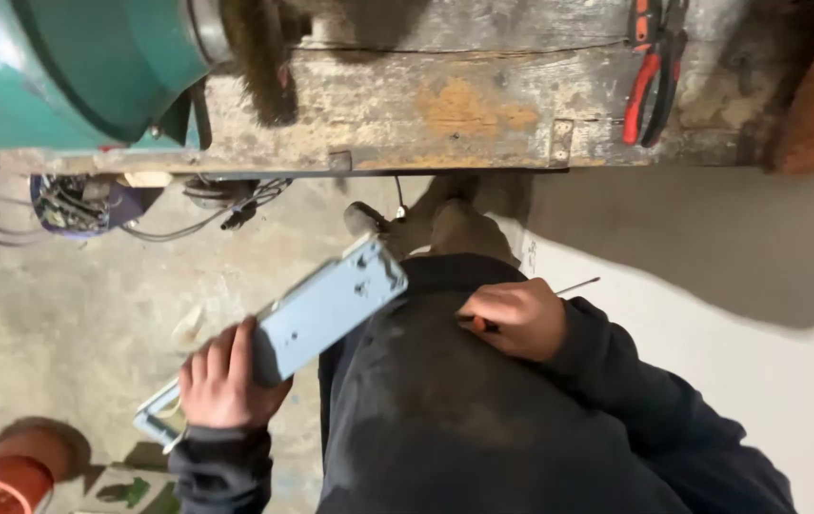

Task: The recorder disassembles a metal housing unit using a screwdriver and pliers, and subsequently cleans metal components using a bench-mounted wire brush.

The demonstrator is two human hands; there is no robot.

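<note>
The left hand [221, 381] gripped a grey metal plate [297, 328] (tilted, beside the thigh); the right hand [516, 319] closed on a screwdriver [574, 286]; pliers [650, 81] lay on the counter [445, 105]

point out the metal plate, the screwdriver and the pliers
metal plate [331, 309], head view, middle of its flat face
screwdriver [578, 285], head view, bare shaft
pliers [650, 81], head view, red and black handles

Dark navy long-sleeve top, ribbed cuffs at both wrists. Left hand [224, 379] and right hand [514, 318] bare, no gloves. Dark trousers, dusty and scuffed grey. Worn brownish boots, upper centre of frame.
</note>
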